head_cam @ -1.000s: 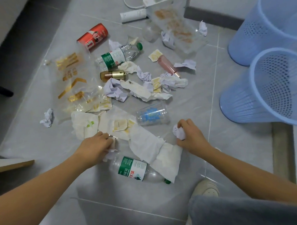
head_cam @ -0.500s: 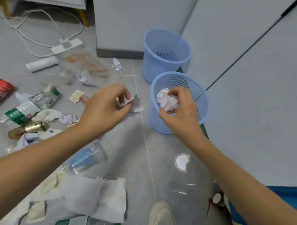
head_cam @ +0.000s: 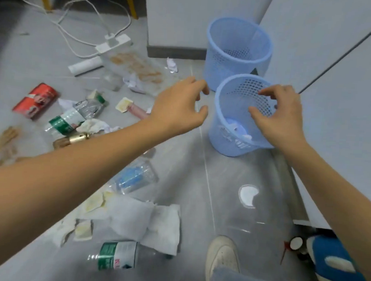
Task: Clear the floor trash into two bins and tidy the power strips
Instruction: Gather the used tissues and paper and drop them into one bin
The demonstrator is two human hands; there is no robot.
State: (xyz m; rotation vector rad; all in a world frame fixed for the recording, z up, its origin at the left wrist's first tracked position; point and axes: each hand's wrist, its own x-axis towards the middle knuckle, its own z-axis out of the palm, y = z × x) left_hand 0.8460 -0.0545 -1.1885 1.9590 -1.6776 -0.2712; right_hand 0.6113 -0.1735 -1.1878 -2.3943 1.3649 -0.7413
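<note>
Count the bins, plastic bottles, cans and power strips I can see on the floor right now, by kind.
Blue bins: 2, nearer and farther
Green-label plastic bottles: 2, one near the shoe, one by the can
Red cans: 1
White power strips: 1 clearly visible
Total: 6

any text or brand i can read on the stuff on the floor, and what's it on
Nothing reads cleanly.
Red can: white lettering, too blurred to read.
Near water bottle: green and white label with red characters, too blurred to read.
Far water bottle: green label, print too small.
Clear plastic cup: blue print, illegible.
Power strip: no marking legible.
</note>
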